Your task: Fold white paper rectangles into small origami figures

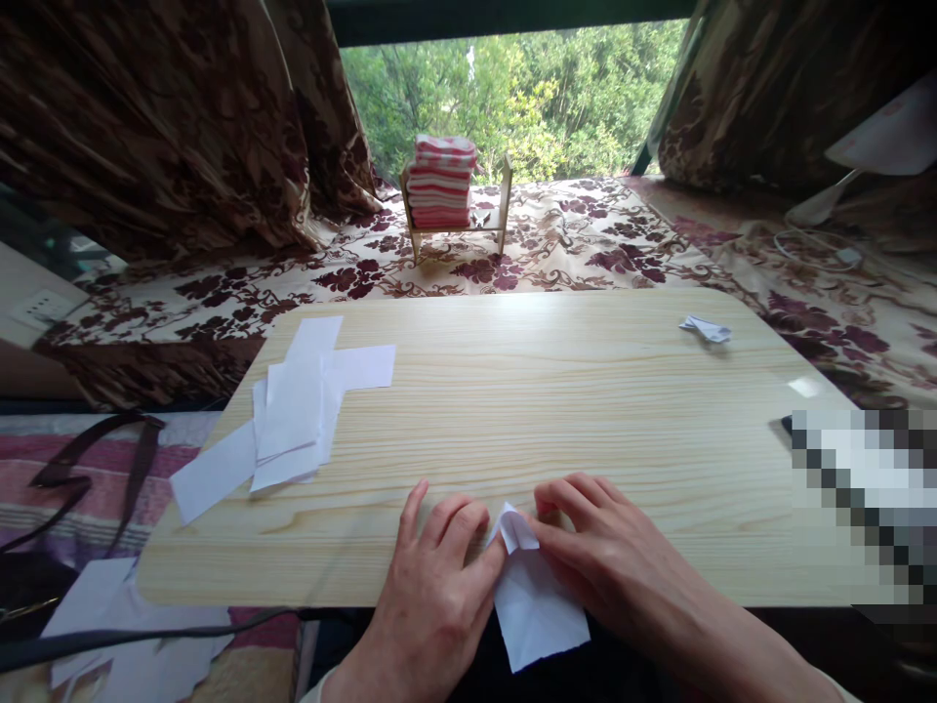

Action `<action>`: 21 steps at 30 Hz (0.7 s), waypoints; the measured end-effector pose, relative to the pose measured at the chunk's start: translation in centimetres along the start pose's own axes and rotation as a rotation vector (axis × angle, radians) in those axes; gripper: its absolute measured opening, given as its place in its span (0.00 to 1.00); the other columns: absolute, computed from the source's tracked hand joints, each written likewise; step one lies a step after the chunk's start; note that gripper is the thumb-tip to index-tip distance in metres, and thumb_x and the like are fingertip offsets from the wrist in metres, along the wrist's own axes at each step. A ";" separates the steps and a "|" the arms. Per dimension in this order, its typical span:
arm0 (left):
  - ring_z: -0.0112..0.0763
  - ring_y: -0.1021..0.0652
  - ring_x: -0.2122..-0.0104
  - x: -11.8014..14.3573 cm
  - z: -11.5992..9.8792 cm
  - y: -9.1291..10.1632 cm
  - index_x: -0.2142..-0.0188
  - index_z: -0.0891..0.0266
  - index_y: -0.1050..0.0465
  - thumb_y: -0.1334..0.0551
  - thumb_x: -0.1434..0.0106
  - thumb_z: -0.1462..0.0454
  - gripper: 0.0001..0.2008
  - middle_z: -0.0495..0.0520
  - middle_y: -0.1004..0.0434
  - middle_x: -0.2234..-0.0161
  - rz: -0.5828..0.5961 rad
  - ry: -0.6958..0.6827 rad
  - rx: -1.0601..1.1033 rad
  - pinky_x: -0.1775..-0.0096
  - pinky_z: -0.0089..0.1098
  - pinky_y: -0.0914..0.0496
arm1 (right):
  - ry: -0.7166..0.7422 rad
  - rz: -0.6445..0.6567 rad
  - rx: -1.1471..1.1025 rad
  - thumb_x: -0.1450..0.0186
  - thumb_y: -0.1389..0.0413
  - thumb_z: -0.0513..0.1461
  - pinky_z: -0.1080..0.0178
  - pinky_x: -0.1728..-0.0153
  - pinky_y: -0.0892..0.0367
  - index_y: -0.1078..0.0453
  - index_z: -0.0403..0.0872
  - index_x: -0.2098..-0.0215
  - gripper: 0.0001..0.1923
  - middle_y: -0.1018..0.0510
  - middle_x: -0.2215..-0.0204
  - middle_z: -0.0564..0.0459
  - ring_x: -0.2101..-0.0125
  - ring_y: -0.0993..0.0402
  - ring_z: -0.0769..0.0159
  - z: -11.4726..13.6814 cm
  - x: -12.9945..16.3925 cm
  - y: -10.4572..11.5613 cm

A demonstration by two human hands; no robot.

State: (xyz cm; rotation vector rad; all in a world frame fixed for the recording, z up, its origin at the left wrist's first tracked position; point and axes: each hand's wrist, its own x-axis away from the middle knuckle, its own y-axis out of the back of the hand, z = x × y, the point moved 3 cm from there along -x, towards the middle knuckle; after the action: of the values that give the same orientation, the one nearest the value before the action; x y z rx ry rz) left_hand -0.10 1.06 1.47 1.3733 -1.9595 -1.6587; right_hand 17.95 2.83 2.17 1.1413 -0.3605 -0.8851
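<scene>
We log: left hand (437, 576) and right hand (586, 542) pinching one folded paper sheet (538, 600) at the table (556, 391) edge; loose paper stack (293, 420) left; folded piece (707, 329) far right.

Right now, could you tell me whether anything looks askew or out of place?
The paper slips at the board's left lie crisscrossed, one overhanging the edge. More sheets lie on the floor below.
</scene>
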 end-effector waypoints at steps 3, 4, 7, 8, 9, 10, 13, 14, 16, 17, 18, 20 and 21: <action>0.37 0.31 0.51 0.0 0.0 0.0 0.55 0.58 0.26 0.47 0.32 0.68 0.13 0.55 0.26 0.57 -0.006 0.001 0.007 0.39 0.50 0.53 | -0.003 -0.004 0.014 0.33 0.49 0.33 0.60 0.65 0.42 0.29 0.50 0.54 0.12 0.30 0.64 0.50 0.66 0.38 0.62 0.1 -0.1 0.1; 0.37 0.31 0.51 0.0 0.0 0.0 0.55 0.58 0.26 0.47 0.32 0.68 0.12 0.55 0.26 0.57 -0.009 0.001 0.009 0.39 0.50 0.53 | -0.004 -0.006 0.017 0.33 0.49 0.33 0.61 0.65 0.42 0.30 0.49 0.54 0.12 0.30 0.65 0.50 0.66 0.38 0.63 0.1 -0.1 0.1; 0.37 0.31 0.51 0.1 0.0 -0.1 0.55 0.58 0.26 0.46 0.33 0.67 0.12 0.55 0.26 0.57 -0.022 0.002 0.013 0.38 0.49 0.53 | 0.000 -0.009 0.006 0.34 0.49 0.32 0.61 0.66 0.42 0.30 0.49 0.57 0.11 0.30 0.65 0.50 0.66 0.38 0.63 0.2 -0.2 0.1; 0.37 0.31 0.51 0.1 0.0 -0.2 0.55 0.58 0.26 0.45 0.33 0.67 0.11 0.55 0.26 0.57 -0.026 0.004 0.014 0.38 0.49 0.53 | -0.002 -0.009 -0.002 0.34 0.49 0.32 0.61 0.66 0.42 0.30 0.49 0.57 0.11 0.30 0.65 0.51 0.66 0.38 0.63 0.2 -0.2 0.1; 0.37 0.31 0.51 0.2 0.1 -0.2 0.55 0.58 0.26 0.45 0.33 0.67 0.11 0.55 0.26 0.57 -0.029 0.004 0.014 0.38 0.49 0.53 | -0.005 -0.008 -0.010 0.35 0.48 0.31 0.61 0.66 0.42 0.30 0.49 0.58 0.10 0.30 0.65 0.51 0.66 0.38 0.63 0.2 -0.2 0.1; 0.37 0.31 0.51 0.2 0.1 -0.2 0.55 0.59 0.26 0.44 0.33 0.67 0.11 0.55 0.26 0.57 -0.030 0.002 0.012 0.38 0.49 0.53 | -0.011 -0.006 -0.018 0.35 0.48 0.31 0.61 0.65 0.42 0.31 0.49 0.58 0.10 0.30 0.65 0.51 0.66 0.38 0.63 0.2 -0.2 0.1; 0.38 0.31 0.50 0.3 0.1 -0.3 0.55 0.59 0.26 0.44 0.34 0.67 0.11 0.55 0.26 0.57 -0.029 0.000 0.002 0.38 0.50 0.54 | -0.022 -0.002 -0.040 0.36 0.47 0.30 0.61 0.65 0.43 0.31 0.50 0.59 0.10 0.30 0.65 0.52 0.66 0.38 0.63 0.2 -0.2 0.0; 0.38 0.31 0.50 0.3 0.1 -0.3 0.55 0.59 0.26 0.44 0.34 0.68 0.11 0.55 0.26 0.57 -0.028 0.000 -0.001 0.38 0.50 0.54 | -0.020 -0.004 -0.044 0.36 0.47 0.30 0.61 0.65 0.43 0.31 0.50 0.59 0.10 0.30 0.65 0.52 0.66 0.38 0.63 0.2 -0.2 0.0; 0.38 0.31 0.50 0.4 0.1 -0.3 0.55 0.59 0.26 0.44 0.34 0.68 0.11 0.55 0.26 0.57 -0.027 -0.004 -0.004 0.38 0.50 0.54 | -0.015 -0.010 -0.047 0.36 0.47 0.30 0.61 0.65 0.43 0.31 0.50 0.59 0.11 0.30 0.65 0.52 0.66 0.38 0.63 0.2 -0.2 0.0; 0.38 0.31 0.50 0.4 0.1 -0.3 0.55 0.59 0.26 0.44 0.34 0.68 0.11 0.55 0.26 0.57 -0.027 -0.008 -0.005 0.38 0.50 0.54 | -0.013 -0.012 -0.045 0.36 0.48 0.30 0.60 0.65 0.43 0.31 0.50 0.59 0.11 0.30 0.65 0.52 0.66 0.38 0.63 0.2 -0.2 -0.1; 0.38 0.31 0.50 0.4 0.1 -0.2 0.55 0.59 0.26 0.44 0.34 0.67 0.11 0.55 0.26 0.56 -0.030 -0.012 -0.005 0.39 0.50 0.54 | -0.013 -0.013 -0.042 0.36 0.48 0.30 0.60 0.65 0.43 0.31 0.50 0.59 0.10 0.30 0.65 0.52 0.66 0.38 0.63 0.2 -0.1 -0.1; 0.38 0.32 0.50 0.4 0.1 -0.2 0.54 0.59 0.27 0.44 0.34 0.67 0.11 0.55 0.26 0.56 -0.035 -0.018 -0.006 0.39 0.50 0.53 | -0.017 -0.014 -0.038 0.35 0.48 0.30 0.60 0.65 0.42 0.31 0.50 0.60 0.10 0.30 0.65 0.52 0.66 0.37 0.63 0.2 -0.1 -0.2; 0.38 0.32 0.50 0.4 0.1 -0.2 0.54 0.59 0.27 0.44 0.34 0.68 0.11 0.55 0.26 0.56 -0.037 -0.019 -0.009 0.39 0.50 0.53 | -0.019 -0.017 -0.035 0.35 0.48 0.30 0.60 0.65 0.42 0.31 0.50 0.60 0.10 0.30 0.65 0.52 0.66 0.37 0.63 0.2 -0.1 -0.2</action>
State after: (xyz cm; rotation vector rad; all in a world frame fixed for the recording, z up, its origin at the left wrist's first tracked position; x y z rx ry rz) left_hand -0.33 0.81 1.13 1.4037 -1.9454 -1.7005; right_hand 17.67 2.70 2.10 1.1061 -0.3499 -0.9142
